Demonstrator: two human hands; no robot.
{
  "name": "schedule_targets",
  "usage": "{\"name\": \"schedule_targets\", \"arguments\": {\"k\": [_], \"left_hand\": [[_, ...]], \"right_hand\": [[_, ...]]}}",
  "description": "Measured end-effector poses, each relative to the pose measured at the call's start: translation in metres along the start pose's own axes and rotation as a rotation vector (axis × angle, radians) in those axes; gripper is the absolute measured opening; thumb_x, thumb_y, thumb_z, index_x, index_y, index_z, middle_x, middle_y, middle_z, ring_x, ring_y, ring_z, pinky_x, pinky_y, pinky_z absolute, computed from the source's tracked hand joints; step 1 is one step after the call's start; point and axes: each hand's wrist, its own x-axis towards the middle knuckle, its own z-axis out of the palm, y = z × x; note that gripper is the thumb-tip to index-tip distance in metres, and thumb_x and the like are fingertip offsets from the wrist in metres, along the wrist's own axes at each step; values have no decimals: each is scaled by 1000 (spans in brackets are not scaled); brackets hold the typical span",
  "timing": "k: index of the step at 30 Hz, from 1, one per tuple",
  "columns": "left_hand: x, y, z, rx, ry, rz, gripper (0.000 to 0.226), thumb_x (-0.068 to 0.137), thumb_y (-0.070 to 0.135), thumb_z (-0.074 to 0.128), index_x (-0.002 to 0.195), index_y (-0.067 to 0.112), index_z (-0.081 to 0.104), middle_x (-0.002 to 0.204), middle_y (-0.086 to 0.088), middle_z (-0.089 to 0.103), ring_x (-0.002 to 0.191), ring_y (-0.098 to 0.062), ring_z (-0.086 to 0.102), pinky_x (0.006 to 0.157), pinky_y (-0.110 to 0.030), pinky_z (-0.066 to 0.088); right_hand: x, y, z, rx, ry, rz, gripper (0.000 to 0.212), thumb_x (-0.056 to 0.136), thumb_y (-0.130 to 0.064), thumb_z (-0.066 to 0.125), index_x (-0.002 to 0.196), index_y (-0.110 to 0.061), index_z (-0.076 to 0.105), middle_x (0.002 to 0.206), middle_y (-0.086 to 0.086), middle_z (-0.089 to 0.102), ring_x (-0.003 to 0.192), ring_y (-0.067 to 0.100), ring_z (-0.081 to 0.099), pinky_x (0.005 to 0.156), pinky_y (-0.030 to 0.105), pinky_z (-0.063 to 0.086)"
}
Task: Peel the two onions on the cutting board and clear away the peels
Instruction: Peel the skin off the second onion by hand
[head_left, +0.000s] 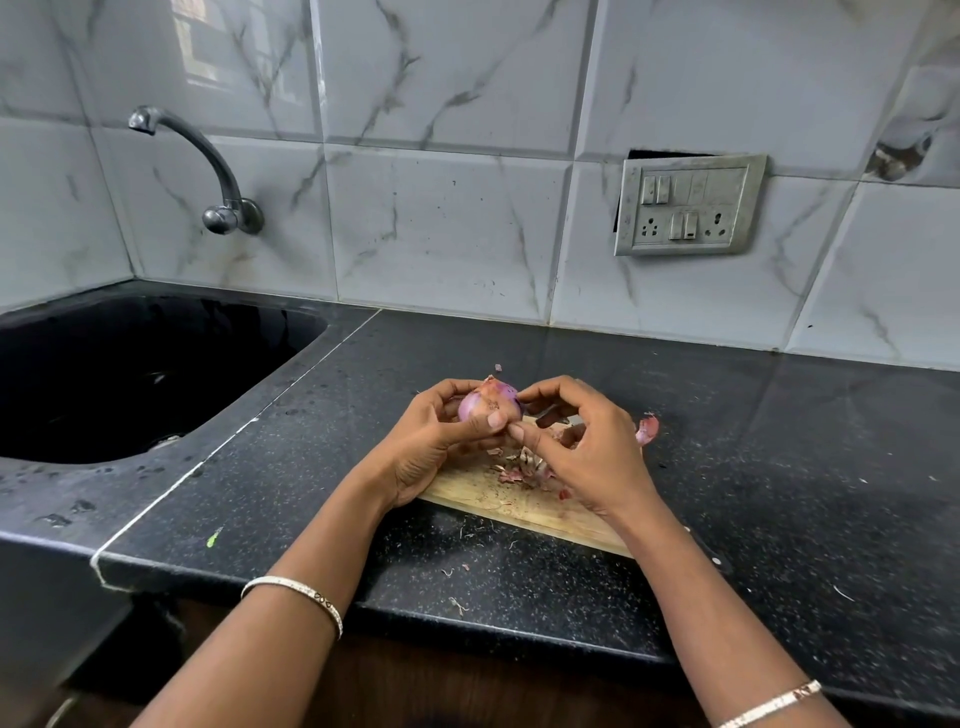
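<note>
My left hand (439, 441) holds a pink-purple onion (485, 401) just above the far end of the wooden cutting board (488, 499). The fingertips of my right hand (582, 447) pinch at the onion's lower right side, thumb against it. A heap of dry peels (522, 470) lies on the board under my hands. A curled pink piece, peel or onion, (648, 429) shows past my right hand at the board's far right; I cannot tell which. A second onion is not visible.
The board lies on a black speckled counter (779, 467). A black sink (130, 374) is sunk in at the left, with a wall tap (208, 166) above it. Small peel scraps (457, 603) dot the counter near the front edge. A switch plate (688, 205) is on the tiled wall.
</note>
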Motion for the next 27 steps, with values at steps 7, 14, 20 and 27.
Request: {"name": "schedule_targets", "arguments": {"k": [7,14,20,27], "left_hand": [[-1,0,-2,54,-58,-5,62,70,6,82,128,8,61,127,-21,68,105,-34,71,87,-45,60],[-7,1,3,196,-43,51,71,61,-3,90,125,7,60,121,-15,71,104,-31,72,86,-41,62],[-10,4,5,252,-56,47,75,61,-18,85,126,6,57,99,-6,77,91,-28,74,79,-38,64],[-12,8,8,281,-85,48,74,63,-22,82,127,7,60,91,0,78,87,-19,76,76,-28,62]], "right_hand": [[2,3,0,27,34,9,15,84,-26,81,97,-26,73,95,-13,68,87,8,68,73,27,55],[2,4,2,-7,49,-25,13,84,-25,81,94,-23,76,95,-11,68,85,7,66,76,23,51],[2,3,3,-18,52,-13,9,81,-17,83,87,-17,76,89,-8,69,80,7,64,70,11,44],[2,5,5,-68,2,1,9,85,-12,78,84,-17,70,88,-11,64,80,6,60,70,14,42]]}}
